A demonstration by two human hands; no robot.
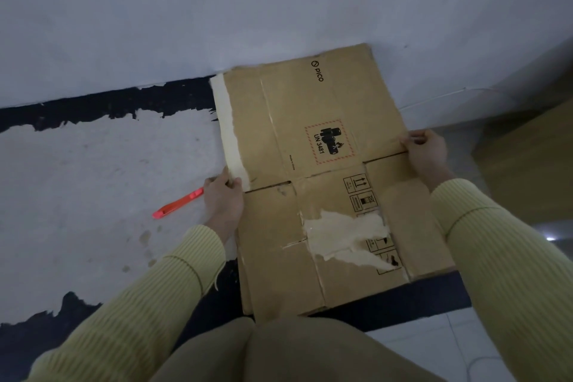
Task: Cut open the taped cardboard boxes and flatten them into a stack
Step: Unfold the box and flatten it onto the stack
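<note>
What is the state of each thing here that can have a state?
Box, flattened, lying on the floor, far edge at the wall, outer paper torn off in patches.
Cutter, lying on the floor left of the box, not held; blade cannot be seen.
Left hand, grip on the box's left edge.
Right hand, grip on the box's right edge.

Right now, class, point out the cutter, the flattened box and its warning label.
cutter (178,204): head view, middle of its orange body.
box (248,133): head view, bare brown panel on its left.
label (328,142): head view, black symbol at its centre.
</note>
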